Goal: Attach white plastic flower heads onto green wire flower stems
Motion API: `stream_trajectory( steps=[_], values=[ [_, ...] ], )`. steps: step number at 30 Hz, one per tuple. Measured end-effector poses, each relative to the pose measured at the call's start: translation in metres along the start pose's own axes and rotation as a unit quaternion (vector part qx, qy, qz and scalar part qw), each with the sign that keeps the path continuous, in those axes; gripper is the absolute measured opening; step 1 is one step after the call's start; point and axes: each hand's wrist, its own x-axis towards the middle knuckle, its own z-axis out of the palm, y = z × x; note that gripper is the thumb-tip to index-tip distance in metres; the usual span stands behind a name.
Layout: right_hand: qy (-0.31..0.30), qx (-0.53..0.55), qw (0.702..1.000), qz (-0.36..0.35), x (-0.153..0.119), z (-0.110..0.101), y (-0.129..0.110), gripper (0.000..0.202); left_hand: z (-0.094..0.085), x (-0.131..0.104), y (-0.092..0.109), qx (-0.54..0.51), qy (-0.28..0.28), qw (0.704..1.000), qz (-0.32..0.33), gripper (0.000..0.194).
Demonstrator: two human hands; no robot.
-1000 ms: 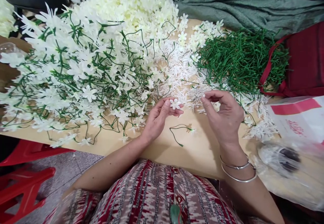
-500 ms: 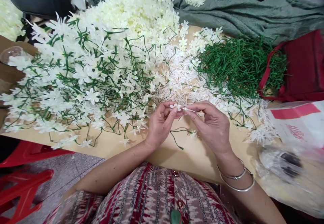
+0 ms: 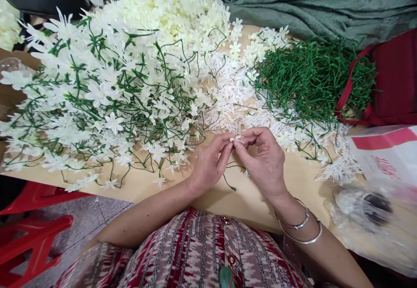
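Observation:
My left hand pinches a small white artificial flower, mostly hidden behind the fingertips. Touching it from the other side, my right hand is closed on a thin white stamen piece. Both hands meet just above the table's near part. Under them lies a green stem, partly covered by my right hand. Past my fingers spreads a pile of loose white stamens. To the left is a big heap of white flowers on green stems.
Pale yellow-white blossoms are heaped at the back. Bare green stems lie at the right, beside a red bag. A printed plastic bag is nearer. Behind runs a green cloth; red stools stand at lower left.
My hands have come together, the right moving left until the fingertips meet. The flower and the stamen piece are now joined or touching, and more hidden. The view has shifted slightly.

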Motion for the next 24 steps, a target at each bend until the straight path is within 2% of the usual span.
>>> stream_trajectory(
  steps=[4,7,9,13,18,20,22,24],
  values=[
    [-0.036,0.056,0.997,0.036,0.002,-0.005,0.002,0.022,-0.001,-0.001,-0.001,0.04,-0.01,0.998,0.051,0.025],
    [-0.059,0.067,0.995,0.038,0.005,-0.01,0.002,0.009,0.0,-0.003,-0.001,0.057,-0.023,0.996,0.061,0.027],
    [-0.057,0.058,0.996,0.019,0.008,-0.013,0.002,0.003,0.0,-0.004,-0.001,0.056,-0.023,0.997,0.055,0.028],
    [-0.043,0.042,0.998,-0.02,0.012,-0.015,0.005,0.01,0.004,-0.006,0.0,0.009,-0.015,0.999,0.048,0.029],
    [-0.055,0.144,0.988,-0.014,0.016,-0.019,0.009,0.011,0.003,-0.006,0.002,-0.009,0.029,0.996,0.089,0.038],
    [-0.044,0.164,0.985,-0.023,0.017,-0.02,0.01,0.013,-0.003,-0.005,0.005,0.022,0.03,0.992,0.124,0.031],
    [-0.034,0.168,0.984,-0.04,0.018,-0.022,0.011,0.013,-0.013,-0.006,0.009,0.065,-0.023,0.983,0.168,0.019],
    [-0.03,0.175,0.983,-0.054,0.019,-0.023,0.011,0.015,-0.025,-0.007,0.013,0.099,-0.131,0.965,0.204,0.012]
  ],
)
